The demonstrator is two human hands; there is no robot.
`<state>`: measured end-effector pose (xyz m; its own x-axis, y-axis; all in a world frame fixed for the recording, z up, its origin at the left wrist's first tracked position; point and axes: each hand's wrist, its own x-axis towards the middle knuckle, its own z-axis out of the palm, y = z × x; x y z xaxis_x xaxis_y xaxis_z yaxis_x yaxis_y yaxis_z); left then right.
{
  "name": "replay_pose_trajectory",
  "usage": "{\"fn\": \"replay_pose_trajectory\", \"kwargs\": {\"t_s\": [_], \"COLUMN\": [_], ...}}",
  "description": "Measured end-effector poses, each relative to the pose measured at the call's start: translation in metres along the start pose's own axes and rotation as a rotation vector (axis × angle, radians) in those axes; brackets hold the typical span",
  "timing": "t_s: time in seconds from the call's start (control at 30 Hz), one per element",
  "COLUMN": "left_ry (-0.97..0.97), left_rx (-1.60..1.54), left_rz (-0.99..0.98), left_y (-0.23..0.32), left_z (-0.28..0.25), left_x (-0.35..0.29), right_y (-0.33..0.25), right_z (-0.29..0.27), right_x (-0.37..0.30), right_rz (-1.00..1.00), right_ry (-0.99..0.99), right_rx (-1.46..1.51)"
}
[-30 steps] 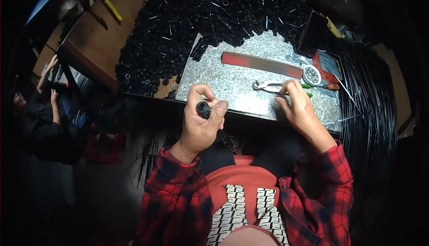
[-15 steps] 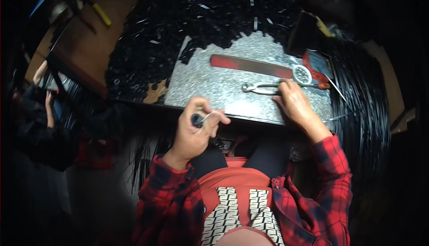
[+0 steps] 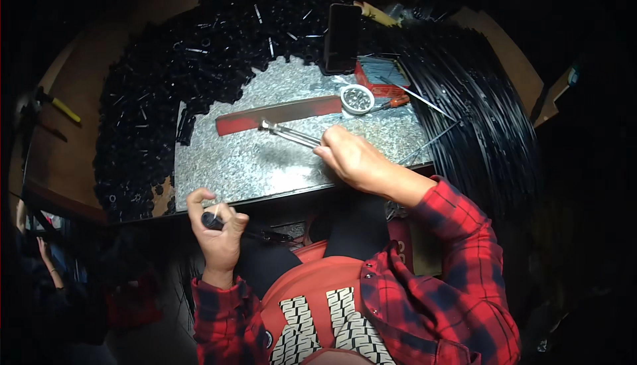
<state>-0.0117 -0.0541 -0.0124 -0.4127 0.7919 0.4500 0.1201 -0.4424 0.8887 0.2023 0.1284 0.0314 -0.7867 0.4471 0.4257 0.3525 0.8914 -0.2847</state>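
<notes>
Dim surroundings, brown worktable (image 3: 70, 159), bright light across its middle

The table (image 3: 70, 149) bears a speckled board (image 3: 229, 166), black parts (image 3: 159, 93), rods (image 3: 484, 100).

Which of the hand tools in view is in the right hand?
The metal pincers, gripped in the right hand. The orange-handled tool lies beside the white cup, and the yellow-handled tool sits at the far left; neither is held.

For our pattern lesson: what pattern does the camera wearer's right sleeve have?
The right sleeve is red and dark plaid, clearest in the head view.
</notes>
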Motion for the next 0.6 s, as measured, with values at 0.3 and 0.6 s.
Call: {"fn": "replay_pose_trajectory", "kwargs": {"t_s": [0.3,0.6], "left_ry": [-0.072,-0.011], "left_rx": [-0.113,-0.082], "left_rz": [-0.158,-0.186], "left_y": [0.0,0.008], "left_z": [0.021,0.031], "left_x": [-0.003,-0.004], "right_y": [-0.045,-0.053], "right_z": [-0.05,-0.03], "right_x": [-0.002,0.006], "right_rz": [-0.205,-0.317], "right_ry": [-0.008,0.273], "right_rx": [-0.067,-0.566]}}
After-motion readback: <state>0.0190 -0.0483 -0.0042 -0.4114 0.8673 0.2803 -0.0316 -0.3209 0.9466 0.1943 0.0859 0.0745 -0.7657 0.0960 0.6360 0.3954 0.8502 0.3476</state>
